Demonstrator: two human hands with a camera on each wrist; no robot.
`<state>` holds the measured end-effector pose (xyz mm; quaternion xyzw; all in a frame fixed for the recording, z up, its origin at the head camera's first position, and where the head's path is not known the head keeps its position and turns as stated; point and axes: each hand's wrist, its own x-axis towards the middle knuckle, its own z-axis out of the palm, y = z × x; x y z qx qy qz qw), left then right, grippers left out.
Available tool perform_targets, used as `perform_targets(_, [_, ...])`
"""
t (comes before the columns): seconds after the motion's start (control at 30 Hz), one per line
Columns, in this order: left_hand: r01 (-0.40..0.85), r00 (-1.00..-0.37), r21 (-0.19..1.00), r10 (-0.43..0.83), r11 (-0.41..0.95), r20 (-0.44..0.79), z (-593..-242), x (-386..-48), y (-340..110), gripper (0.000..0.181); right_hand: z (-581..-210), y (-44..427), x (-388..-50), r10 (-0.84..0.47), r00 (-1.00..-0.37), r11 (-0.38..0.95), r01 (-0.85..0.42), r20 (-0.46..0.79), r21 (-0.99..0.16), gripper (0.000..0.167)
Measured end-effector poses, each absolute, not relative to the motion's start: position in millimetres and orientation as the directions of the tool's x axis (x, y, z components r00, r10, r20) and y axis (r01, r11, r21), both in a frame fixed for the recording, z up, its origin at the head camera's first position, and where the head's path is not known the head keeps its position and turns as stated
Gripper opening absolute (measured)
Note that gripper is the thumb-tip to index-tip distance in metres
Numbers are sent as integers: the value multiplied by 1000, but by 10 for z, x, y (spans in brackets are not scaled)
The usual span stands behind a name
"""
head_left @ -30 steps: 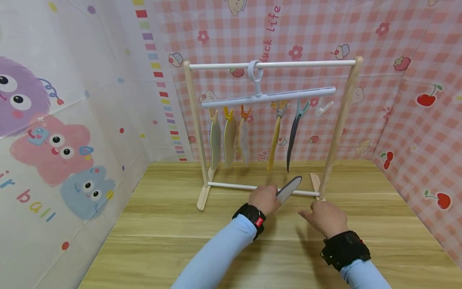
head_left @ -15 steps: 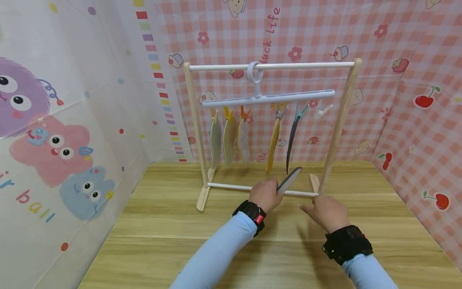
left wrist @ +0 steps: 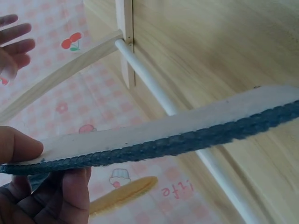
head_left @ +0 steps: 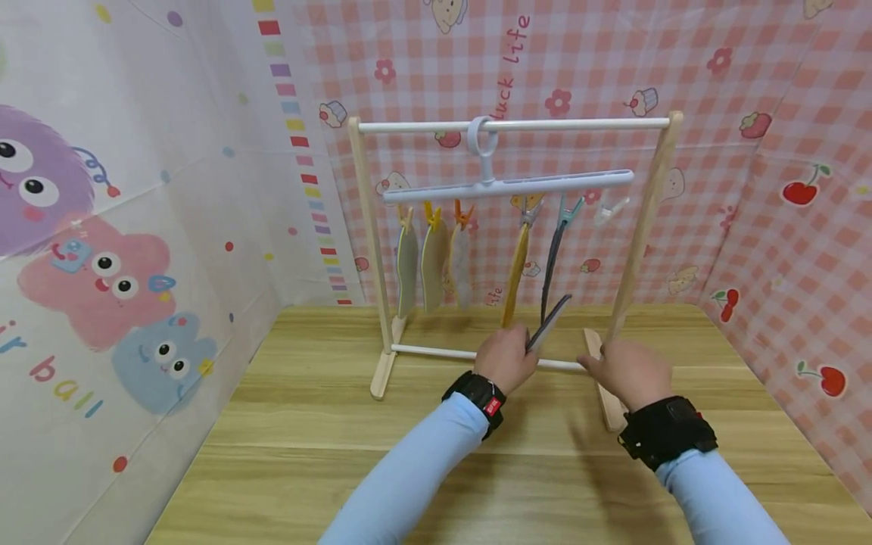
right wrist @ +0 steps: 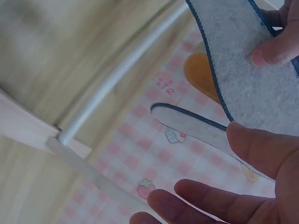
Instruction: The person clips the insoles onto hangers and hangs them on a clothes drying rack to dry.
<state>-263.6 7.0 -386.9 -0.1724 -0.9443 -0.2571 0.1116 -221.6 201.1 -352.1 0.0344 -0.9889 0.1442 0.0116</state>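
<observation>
My left hand (head_left: 506, 357) pinches a grey insole (head_left: 549, 322) with a dark blue edge. In the left wrist view the thumb lies on the pale face of the insole (left wrist: 140, 135), its fingers curled under it. To the right, near the rack's right foot, my right hand (head_left: 633, 371) holds nothing. Its fingers are spread in the right wrist view, and the thumb (right wrist: 261, 149) is close to the held insole's edge; contact is unclear. Beyond the hands hangs a dark insole (head_left: 553, 265) on a teal clothespin (head_left: 569, 211). A yellow-brown insole (head_left: 518, 272) hangs left of it.
A wood-and-white rack (head_left: 514, 126) stands on the wooden table (head_left: 306, 454). Its pale blue hanger (head_left: 511, 185) tilts up to the right. Several pale insoles hang at left from clothespins. A clear clothespin (head_left: 611, 211) hangs at the right end. A lower bar (head_left: 436, 351) crosses near the hands.
My left hand has risen slightly towards the hanger, and the held insole has turned more edge-on. The right hand has moved up and a little right, showing more of the rack's right foot.
</observation>
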Motion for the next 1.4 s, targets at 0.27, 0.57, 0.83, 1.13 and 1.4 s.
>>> perform_targets(0.27, [407,-900,467,259,785,349,-3788,-2663,136,18,-3243,2044,-2325,-42,-996,958,-62,77,-281,49])
perform_targets(0.57, [442,-878,479,257,759,403,-3709,-2702,188,16,-3020,2047,-2439,-2,-942,958,-98,336,-269,50])
perform_targets(0.83, [443,-866,491,218,750,450,-3662,-2751,247,17,-2721,2054,-2598,79,-892,945,-74,445,-317,68])
perform_targets(1.13, [447,-839,465,178,765,514,-3573,-2788,329,18,-2352,2055,-2741,136,-889,924,-45,437,-379,79])
perform_targets(1.4, [475,-815,459,177,751,552,-3490,-2824,415,18,-2164,1985,-2875,173,-896,924,4,410,-382,79])
